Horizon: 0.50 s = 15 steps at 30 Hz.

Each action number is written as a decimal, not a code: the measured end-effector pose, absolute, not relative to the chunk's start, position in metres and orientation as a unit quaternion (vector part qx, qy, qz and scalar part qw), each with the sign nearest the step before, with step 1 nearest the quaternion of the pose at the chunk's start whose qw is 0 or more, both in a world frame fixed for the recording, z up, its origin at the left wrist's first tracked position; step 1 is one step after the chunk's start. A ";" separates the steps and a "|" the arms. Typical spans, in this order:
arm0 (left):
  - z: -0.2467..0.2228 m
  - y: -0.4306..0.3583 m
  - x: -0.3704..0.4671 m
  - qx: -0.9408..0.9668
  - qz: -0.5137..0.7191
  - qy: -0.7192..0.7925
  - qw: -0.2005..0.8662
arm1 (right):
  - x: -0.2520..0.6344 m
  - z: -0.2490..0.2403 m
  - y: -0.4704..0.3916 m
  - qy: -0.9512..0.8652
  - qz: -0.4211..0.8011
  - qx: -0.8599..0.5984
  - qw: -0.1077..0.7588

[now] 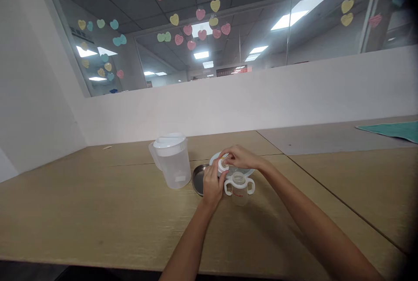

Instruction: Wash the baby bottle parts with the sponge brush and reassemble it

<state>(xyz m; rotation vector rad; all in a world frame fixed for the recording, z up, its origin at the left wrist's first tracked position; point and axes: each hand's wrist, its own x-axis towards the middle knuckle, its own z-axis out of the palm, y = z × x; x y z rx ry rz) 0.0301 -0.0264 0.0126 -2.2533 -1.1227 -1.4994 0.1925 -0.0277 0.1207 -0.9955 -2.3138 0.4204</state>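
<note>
My left hand is closed round a white bottle collar, holding it up above the table. From the right, my right hand pinches the clear teat at the collar with its fingertips. Just below the hands, a clear baby bottle with two white side handles stands upright, its mouth uncovered. Behind the bottle lies a pale, shallow dish, partly covered by my hands. A round metal bowl sits left of my left hand, which hides part of it.
A translucent lidded pitcher stands left of the metal bowl. At the far right lies a teal cloth. The wooden table ends at a white wall beneath a window with heart-shaped notes.
</note>
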 end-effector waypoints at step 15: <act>0.016 -0.027 0.029 -0.735 -0.538 -0.413 0.030 | 0.233 0.115 -0.003 -0.823 0.394 -0.310 0.268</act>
